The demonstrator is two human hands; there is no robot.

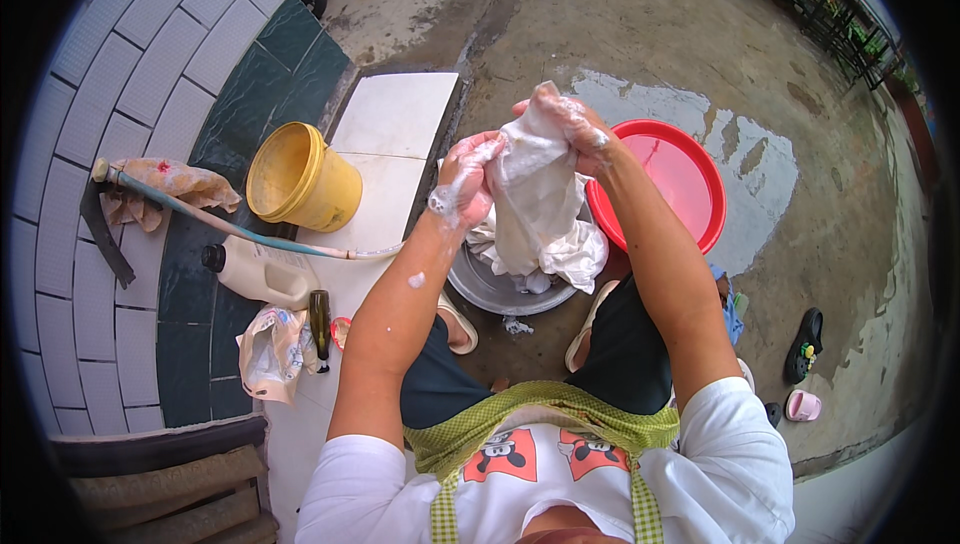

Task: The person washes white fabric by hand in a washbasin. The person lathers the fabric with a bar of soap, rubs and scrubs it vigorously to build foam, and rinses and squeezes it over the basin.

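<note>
A wet white cloth (pixel 529 176) hangs between my two soapy hands, above a grey metal basin (pixel 487 295). My left hand (pixel 466 178) grips its left edge, with suds on the wrist and a few flecks on the forearm. My right hand (pixel 581 128) holds the upper right part of the cloth, foam over its fingers. More white laundry (pixel 576 255) lies bunched in the basin, and the held cloth's lower end meets it. Just right of the basin stands a red plastic basin (pixel 718 203) of cloudy, pinkish-looking water.
To the left are a yellow bucket (pixel 337 188), a hose (pixel 225 225), a beige jug (pixel 266 274), a dark glass bottle (pixel 319 323) and a plastic bag (pixel 270 356) by the tiled wall. A black clog (pixel 805 349) and pink shoe (pixel 803 405) lie right, on wet concrete.
</note>
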